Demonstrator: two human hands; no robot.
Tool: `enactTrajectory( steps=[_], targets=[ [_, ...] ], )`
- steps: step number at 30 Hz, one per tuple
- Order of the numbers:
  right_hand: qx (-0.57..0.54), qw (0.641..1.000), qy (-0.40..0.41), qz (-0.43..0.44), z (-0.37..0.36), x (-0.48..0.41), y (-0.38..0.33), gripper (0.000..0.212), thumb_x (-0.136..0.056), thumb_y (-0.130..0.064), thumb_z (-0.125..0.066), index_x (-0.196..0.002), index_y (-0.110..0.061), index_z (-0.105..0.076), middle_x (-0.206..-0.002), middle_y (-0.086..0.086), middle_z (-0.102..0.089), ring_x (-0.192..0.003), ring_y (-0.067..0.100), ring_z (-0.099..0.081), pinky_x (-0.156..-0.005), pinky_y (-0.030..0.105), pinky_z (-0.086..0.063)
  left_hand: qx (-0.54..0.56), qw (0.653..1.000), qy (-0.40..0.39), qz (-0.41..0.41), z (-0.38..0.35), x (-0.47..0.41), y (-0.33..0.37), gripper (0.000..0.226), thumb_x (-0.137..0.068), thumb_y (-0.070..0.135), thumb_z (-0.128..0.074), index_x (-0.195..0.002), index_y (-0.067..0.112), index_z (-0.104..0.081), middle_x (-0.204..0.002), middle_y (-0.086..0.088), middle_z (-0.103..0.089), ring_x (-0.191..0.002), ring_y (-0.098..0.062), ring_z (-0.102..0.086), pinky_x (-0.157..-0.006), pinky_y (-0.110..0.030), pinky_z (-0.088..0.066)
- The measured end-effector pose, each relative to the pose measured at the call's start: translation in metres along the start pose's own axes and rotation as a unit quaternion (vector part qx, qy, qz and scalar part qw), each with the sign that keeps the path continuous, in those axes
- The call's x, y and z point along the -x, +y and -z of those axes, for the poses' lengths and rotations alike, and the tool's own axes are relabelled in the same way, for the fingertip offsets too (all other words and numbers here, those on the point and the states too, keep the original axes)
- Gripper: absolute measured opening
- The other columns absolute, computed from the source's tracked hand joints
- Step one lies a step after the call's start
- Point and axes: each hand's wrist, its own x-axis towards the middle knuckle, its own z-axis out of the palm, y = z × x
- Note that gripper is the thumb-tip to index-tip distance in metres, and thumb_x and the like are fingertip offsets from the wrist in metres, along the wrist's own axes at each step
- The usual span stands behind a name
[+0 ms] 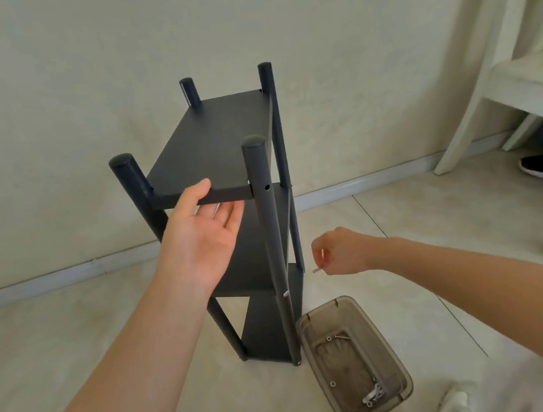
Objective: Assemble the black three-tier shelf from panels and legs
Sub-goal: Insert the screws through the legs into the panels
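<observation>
at the left of centre, our left hand (204,228) meets the near edge of the top panel (213,144): thumb laid over the edge, the other fingers straight and slightly apart beneath it, palm up. the black shelf (265,324) stands upright on the tiled floor (73,335) near the wall, three panels set among four round legs. the near right leg (269,240) shows an open hole beside the top panel. just right of the shelf, apart from it, our right hand (341,252) has its fingers curled, thumb and forefinger clamped on a small silver screw (319,267). below it, a clear brown tray (343,369) lies beside the shelf's foot, holding loose screws and washers. a white chair (523,86) stands at far right.
</observation>
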Motion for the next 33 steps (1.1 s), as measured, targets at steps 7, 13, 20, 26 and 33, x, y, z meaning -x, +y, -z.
enactTrajectory(
  steps=[7, 13, 20, 26, 33],
  targets=[
    [-0.142, 0.981, 0.042, 0.129, 0.071, 0.055, -0.064, 0.011, -0.087, -0.016, -0.069, -0.084, -0.026, -0.067, -0.083, -0.006, -0.072, -0.08, 0.008, -0.068, -0.071, 0.02, -0.054, 0.0, 1.0, 0.002, 0.006, 0.002, 0.0, 0.0, 0.026, -0.097, 0.017, -0.062, -0.123, 0.017, -0.054, -0.13, -0.01, -0.062, -0.111, -0.026, -0.064, -0.081, -0.034, -0.058],
    [-0.308, 0.924, 0.115, 0.193, 0.1, 0.084, -0.104, 0.015, -0.083, -0.015, -0.077, -0.079, -0.028, -0.072, -0.081, -0.005, -0.075, -0.077, 0.006, -0.069, -0.066, 0.012, -0.049, -0.01, 0.999, -0.033, -0.002, 0.009, -0.006, 0.002, 0.022, -0.092, 0.016, -0.067, -0.113, 0.015, -0.06, -0.096, -0.005, -0.078, -0.099, -0.022, -0.075, -0.073, -0.029, -0.062],
    [-0.315, 0.904, 0.241, 0.157, 0.091, 0.09, -0.108, 0.015, -0.084, -0.019, -0.077, -0.077, -0.03, -0.071, -0.079, -0.007, -0.073, -0.076, 0.007, -0.068, -0.065, 0.016, -0.048, -0.005, 0.999, -0.033, -0.011, 0.008, -0.007, 0.0, 0.035, -0.089, 0.014, -0.068, -0.123, 0.012, -0.06, -0.115, -0.011, -0.075, -0.103, -0.024, -0.074, -0.077, -0.031, -0.062],
    [-0.322, 0.899, 0.266, 0.131, 0.093, 0.091, -0.108, 0.015, -0.085, -0.018, -0.074, -0.078, -0.03, -0.07, -0.077, -0.009, -0.075, -0.075, 0.006, -0.069, -0.067, 0.018, -0.044, 0.0, 1.0, -0.016, -0.013, 0.006, -0.007, -0.002, 0.047, -0.082, 0.016, -0.073, -0.126, 0.013, -0.057, -0.12, -0.013, -0.071, -0.1, -0.024, -0.075, -0.072, -0.031, -0.063],
    [-0.347, 0.882, 0.298, 0.112, 0.095, 0.091, -0.103, 0.016, -0.087, -0.013, -0.069, -0.078, -0.025, -0.067, -0.074, -0.008, -0.075, -0.066, 0.0, -0.064, -0.057, 0.007, -0.041, 0.012, 0.999, -0.033, -0.012, 0.003, -0.01, -0.006, 0.057, -0.069, 0.018, -0.076, -0.123, 0.013, -0.058, -0.103, -0.01, -0.078, -0.1, -0.026, -0.075, -0.073, -0.033, -0.063]
  ],
)
